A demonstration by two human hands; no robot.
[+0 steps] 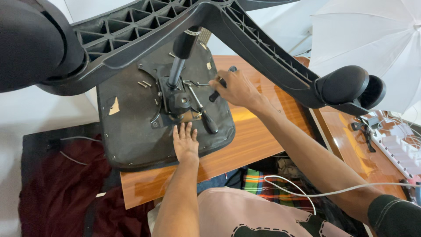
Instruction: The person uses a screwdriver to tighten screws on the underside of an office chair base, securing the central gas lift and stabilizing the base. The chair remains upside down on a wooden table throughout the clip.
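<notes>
Upturned black office-chair seat (pixel 131 131) lies underside up on the glossy brown wooden table (pixel 254 140), its grey gas-lift column (pixel 177 72) rising to the black ribbed plastic star base (pixel 263 48). Left hand (pixel 185 142) rests flat on the near edge of the seat, fingers extended together, gripping nothing. Right hand (pixel 234 87) is to the right of the black metal mechanism plate (pixel 180 103), fingers curled around a black lever handle (pixel 218 90). Loose silver screws (pixel 144 83) lie on the seat, left of the column.
</notes>
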